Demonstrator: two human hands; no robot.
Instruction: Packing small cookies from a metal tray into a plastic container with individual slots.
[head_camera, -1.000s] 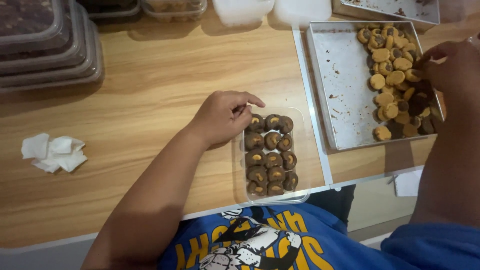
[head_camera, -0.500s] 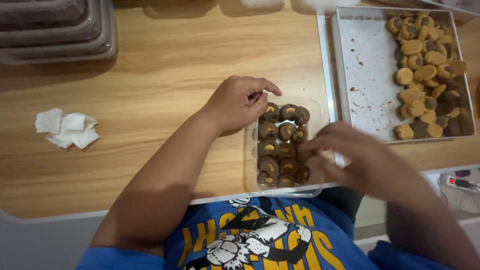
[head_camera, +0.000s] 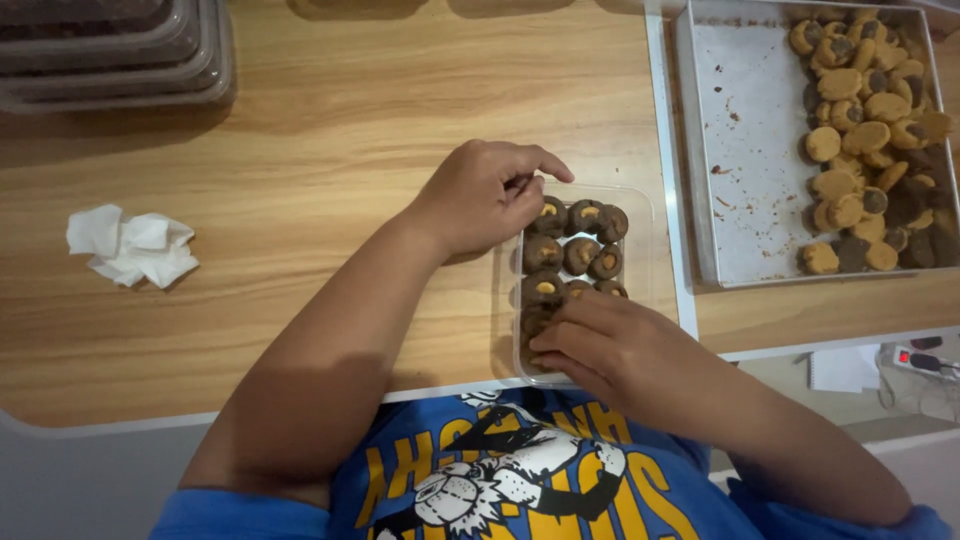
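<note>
Here, in the head view, a clear plastic container (head_camera: 640, 215) sits on the wooden table (head_camera: 330, 150) near its front edge, filled with rows of dark round cookies (head_camera: 580, 255). All positions below are given relative to this container.

The left hand (head_camera: 485, 200) rests at the container's far left corner, fingers curled loosely and touching the rim beside the cookies in the top row; it grips nothing that can be seen. The right hand (head_camera: 600, 345) lies over the container's near end, fingers together and pressed down onto the cookies there; whether they pinch one cannot be told.

To the right of the container stands a metal baking tray (head_camera: 750, 170) with tan and dark cookies heaped along its right side. Well to the left lies a crumpled white tissue (head_camera: 130, 245). Far beyond the left side, stacked plastic containers (head_camera: 110, 55) occupy the table corner.
</note>
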